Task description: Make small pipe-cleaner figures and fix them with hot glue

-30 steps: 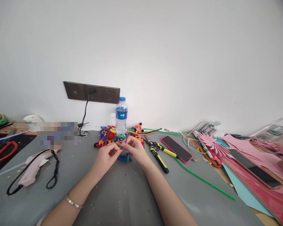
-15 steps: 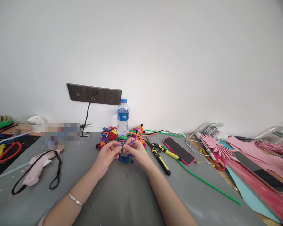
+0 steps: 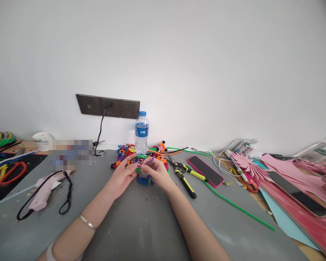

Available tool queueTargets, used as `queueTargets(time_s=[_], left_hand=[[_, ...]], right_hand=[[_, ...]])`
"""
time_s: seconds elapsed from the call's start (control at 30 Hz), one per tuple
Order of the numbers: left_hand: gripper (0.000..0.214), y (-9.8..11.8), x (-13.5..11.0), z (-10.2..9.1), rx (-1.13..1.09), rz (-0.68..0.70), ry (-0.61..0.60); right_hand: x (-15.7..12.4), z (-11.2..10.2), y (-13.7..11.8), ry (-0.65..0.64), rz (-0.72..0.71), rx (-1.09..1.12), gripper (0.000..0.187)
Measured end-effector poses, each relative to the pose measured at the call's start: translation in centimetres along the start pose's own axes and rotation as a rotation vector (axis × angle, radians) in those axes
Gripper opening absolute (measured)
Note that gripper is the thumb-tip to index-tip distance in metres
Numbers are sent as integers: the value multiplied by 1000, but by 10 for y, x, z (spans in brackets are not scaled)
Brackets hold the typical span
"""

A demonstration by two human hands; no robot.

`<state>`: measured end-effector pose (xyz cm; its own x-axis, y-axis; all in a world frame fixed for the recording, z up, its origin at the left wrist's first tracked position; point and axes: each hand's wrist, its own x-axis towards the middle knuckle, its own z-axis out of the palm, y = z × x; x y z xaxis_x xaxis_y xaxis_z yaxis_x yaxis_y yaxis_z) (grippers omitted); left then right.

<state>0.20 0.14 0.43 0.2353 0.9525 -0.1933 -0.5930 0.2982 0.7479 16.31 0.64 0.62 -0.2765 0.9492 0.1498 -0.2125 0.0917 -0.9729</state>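
Between my hands is a small pipe-cleaner doll point(image 3: 143, 181), green and blue with purple bits. My left hand point(image 3: 122, 177) pinches it from the left, the index finger raised along its head. A thin purple pipe cleaner point(image 3: 150, 160) sticks up from the fingertips of my right hand point(image 3: 159, 175), which are closed on it at the doll's right side. The fingers cover much of the doll's middle. More pipe-cleaner dolls lie just behind: a red one with a yellow face point(image 3: 131, 148), a purple one point(image 3: 121, 150) and an orange one point(image 3: 160, 157).
A water bottle point(image 3: 141, 136) stands behind the dolls. Yellow-black pliers point(image 3: 185, 183), a pink-cased phone point(image 3: 205, 170) and a green pipe cleaner point(image 3: 239, 205) lie to the right. A pink glue gun point(image 3: 45, 192) with its cord is left. Pink papers point(image 3: 290, 170) cover the far right.
My left index finger has lifted and straightened, showing more of the doll. The purple pipe cleaner now points more upward and looks bent. The view has shifted slightly.
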Motion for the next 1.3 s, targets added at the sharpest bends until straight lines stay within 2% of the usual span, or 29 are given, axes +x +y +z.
queueTargets(time_s=[0.2, 0.37, 0.53, 0.7, 0.83, 1.13, 1.3], left_hand=[[69, 6, -3, -1, 131, 2, -63], [74, 11, -7, -1, 216, -104, -128], [77, 13, -11, -3, 342, -172, -234], [82, 12, -11, -3, 435, -191, -291], [78, 12, -11, 0, 416, -210, -284], [51, 8, -9, 3, 375, -136, -173], [51, 8, -8, 4, 387, -85, -155]], right_hand=[[-1, -2, -3, -27, -41, -11, 27], [-3, -4, -9, -118, -90, 27, 22], [-7, -7, -15, -301, 9, 97, 23], [-8, -14, -12, -391, 101, 114, 23], [-7, -18, -7, -366, 111, 135, 22], [-2, -14, -6, -184, 95, 170, 24], [-2, -13, -5, -144, 90, 145, 24]])
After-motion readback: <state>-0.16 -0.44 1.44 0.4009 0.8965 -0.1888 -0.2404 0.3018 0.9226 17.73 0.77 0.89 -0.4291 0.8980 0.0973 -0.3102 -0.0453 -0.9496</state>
